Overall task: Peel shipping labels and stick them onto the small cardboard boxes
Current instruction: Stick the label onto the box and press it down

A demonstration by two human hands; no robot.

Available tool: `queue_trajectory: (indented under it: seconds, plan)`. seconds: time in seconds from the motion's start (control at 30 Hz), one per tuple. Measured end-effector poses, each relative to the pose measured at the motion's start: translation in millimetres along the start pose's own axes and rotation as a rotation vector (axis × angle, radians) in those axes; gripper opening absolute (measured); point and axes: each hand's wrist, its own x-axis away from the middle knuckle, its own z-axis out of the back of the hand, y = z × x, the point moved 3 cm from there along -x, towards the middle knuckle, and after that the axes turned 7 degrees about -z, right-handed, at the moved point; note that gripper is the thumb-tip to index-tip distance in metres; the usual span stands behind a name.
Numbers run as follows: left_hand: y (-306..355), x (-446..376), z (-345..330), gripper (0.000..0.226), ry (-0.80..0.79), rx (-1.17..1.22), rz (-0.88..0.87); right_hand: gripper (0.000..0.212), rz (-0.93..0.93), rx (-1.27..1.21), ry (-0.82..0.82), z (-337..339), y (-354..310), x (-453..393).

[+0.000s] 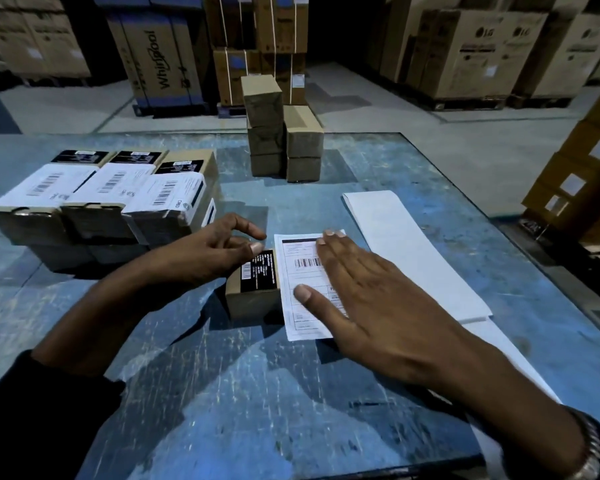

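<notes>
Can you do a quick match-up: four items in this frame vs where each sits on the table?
Items:
1. shipping label
2. unlabelled box stack
3. labelled boxes
4. blank liner strip

Places:
A. far middle of the table
B. near left, white labels on top
C. under the flat right hand, on the box beside the left hand
D. right of the hands, running toward the near edge

Pairs: 1-C, 2-A, 3-B, 4-D
</notes>
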Motion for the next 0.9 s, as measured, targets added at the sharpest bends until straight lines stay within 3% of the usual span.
queue_trajectory:
  seconds: [0.23,0.33,0.43,0.6,0.9]
  plan:
    - [2.7,-0.9,-0.8,0.03,0.003,0.015,0.022,0.094,-0.098,0.086,-0.064,7.2,16.9,7.9]
    - [3.2,-1.1,-0.9,0.028,-0.004,0.004,0.028,0.1,-0.159,0.129,-0.005,19.3,9.9,9.2]
    - [4.8,0.0,0.1,0.027,-0.005,0.002,0.026,0.095,-0.046,0.039,0.106,24.4,-14.8,6.6]
    - [3.6,0.8,2.9,0.032,0.002,-0.007,-0.002,0.087,0.204,-0.02,-0.005,-1.3,-41.0,-5.5]
    - [3.0,-1.2,3.5,0.022,-0.042,-0.119,-0.023,0.085,0.135,0.005,0.053,-4.1,-2.0,-4.0]
